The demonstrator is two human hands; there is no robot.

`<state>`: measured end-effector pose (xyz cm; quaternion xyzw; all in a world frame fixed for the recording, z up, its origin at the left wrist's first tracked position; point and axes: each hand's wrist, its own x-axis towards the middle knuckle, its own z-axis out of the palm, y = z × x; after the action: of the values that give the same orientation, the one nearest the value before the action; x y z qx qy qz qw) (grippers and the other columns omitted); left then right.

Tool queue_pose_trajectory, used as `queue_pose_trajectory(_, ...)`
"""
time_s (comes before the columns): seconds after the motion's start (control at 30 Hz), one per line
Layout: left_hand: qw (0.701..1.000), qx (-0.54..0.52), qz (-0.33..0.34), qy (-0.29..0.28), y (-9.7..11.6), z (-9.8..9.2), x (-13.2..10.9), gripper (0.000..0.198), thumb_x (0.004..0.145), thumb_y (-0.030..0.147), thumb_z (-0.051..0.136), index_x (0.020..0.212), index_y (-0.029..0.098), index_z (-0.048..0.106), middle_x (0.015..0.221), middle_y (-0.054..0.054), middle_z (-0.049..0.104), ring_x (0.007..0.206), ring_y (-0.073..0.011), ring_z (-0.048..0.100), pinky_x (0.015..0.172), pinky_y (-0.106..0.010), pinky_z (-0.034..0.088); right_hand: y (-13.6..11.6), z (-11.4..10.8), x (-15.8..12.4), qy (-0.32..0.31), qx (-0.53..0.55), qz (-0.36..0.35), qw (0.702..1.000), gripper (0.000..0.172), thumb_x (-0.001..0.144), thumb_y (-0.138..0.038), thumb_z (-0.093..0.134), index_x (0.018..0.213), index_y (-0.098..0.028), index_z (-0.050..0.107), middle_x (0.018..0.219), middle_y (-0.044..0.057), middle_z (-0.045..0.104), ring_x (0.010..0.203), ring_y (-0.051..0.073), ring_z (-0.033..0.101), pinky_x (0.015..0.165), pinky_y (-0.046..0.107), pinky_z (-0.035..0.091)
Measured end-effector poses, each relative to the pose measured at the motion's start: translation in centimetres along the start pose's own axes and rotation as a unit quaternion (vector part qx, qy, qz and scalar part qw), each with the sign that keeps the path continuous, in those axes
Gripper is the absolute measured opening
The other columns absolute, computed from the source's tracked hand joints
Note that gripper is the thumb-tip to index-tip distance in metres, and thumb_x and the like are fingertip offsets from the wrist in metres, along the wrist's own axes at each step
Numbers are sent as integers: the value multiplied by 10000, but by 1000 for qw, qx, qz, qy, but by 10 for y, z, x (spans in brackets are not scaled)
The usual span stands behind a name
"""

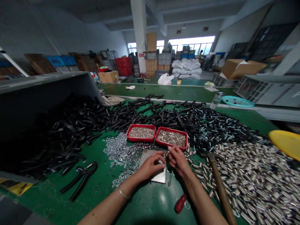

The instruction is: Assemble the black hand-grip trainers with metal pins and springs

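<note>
My left hand (152,165) is over a flat metal plate (160,178), its thumb and fingers bent but apart, with nothing visible between them. Close beside it, my right hand (177,158) is closed, fingertips pinched at the plate's right edge around a small shiny piece too little to name. Just beyond the hands stand two red trays: the left tray (128,137) holds tiny metal pieces, the right tray (187,144) small pins and a ring. Loose nuts (122,150) spread to the left of the plate. A red-handled tool (180,203) lies below my right wrist.
A hammer (219,181) lies right of my arm, beside a heap of metal cylinders (253,181). Black handles (77,122) fill a tipped grey crate (92,86) and spread across the back. A finished-looking hand grip (82,178) lies left. Bolts (217,125) are piled behind right.
</note>
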<state>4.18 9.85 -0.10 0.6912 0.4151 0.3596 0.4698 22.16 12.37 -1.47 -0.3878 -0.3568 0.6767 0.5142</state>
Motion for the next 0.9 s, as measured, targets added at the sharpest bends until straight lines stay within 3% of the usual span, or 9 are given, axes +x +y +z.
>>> queue_pose_trajectory(0.1,992,-114,-37,-33,-6,18,12,207,800,338,754,889,171,670,1130,-89,674,1117,-227,621,1068,-417,434,-5,-5,1,13,-79,-31,996,399,822,-548,696,779,-234,453,502,-87,533,334,45,309,300,152,248)
queue_pose_trajectory(0.2,947,-291,-128,-48,-10,23,12,336,769,367,796,955,158,610,910,-49,682,893,-196,675,946,-426,526,-12,-16,0,5,-150,-24,988,389,829,-553,683,785,-231,469,480,-86,525,321,53,340,301,154,228)
queue_pose_trajectory(0.27,907,-387,-162,-26,-10,21,12,372,786,372,789,1014,161,584,901,-42,673,854,-178,679,926,-432,543,-19,-22,-3,-46,-139,29,989,382,829,-538,692,788,-231,470,451,-110,458,319,42,279,304,146,195)
queue_pose_trajectory(0.33,891,-424,-163,11,-11,15,15,368,810,379,769,1045,168,582,956,-57,673,898,-182,682,940,-435,539,-24,-25,-7,-130,-80,101,983,355,831,-502,711,808,-227,488,441,-134,381,337,27,189,314,134,165)
queue_pose_trajectory(0.43,941,-307,-126,71,-14,0,24,318,773,366,792,967,163,642,1026,-85,680,988,-217,671,959,-411,523,-24,-22,-10,-194,23,144,970,299,839,-434,738,862,-211,541,496,-128,387,377,18,196,351,121,209)
queue_pose_trajectory(0.5,977,-153,-86,123,-17,-9,28,250,755,347,791,894,167,689,1030,-84,689,1012,-229,661,961,-375,511,-20,-17,-9,-167,55,122,977,299,818,-407,772,897,-196,576,572,-90,475,422,27,336,398,133,319)
queue_pose_trajectory(0.57,985,-51,-67,152,-18,-14,26,203,791,348,740,903,180,715,986,-68,703,944,-217,672,902,-341,525,-15,-13,-8,-137,56,96,984,327,785,-395,806,933,-183,606,652,-47,559,507,64,483,473,178,441)
queue_pose_trajectory(0.67,986,-55,-84,131,-15,-11,19,229,842,347,672,988,176,717,929,-56,726,819,-200,693,792,-318,545,-9,-9,-6,-127,23,78,989,329,785,-392,804,962,-176,630,690,-15,620,536,96,528,499,230,505)
queue_pose_trajectory(0.9,975,-175,-102,90,-6,-3,11,279,832,340,706,1022,137,714,904,-76,744,811,-191,704,790,-303,552,-9,-5,-8,-113,4,81,990,278,824,-410,762,866,-168,632,690,-2,645,485,73,469,424,188,449)
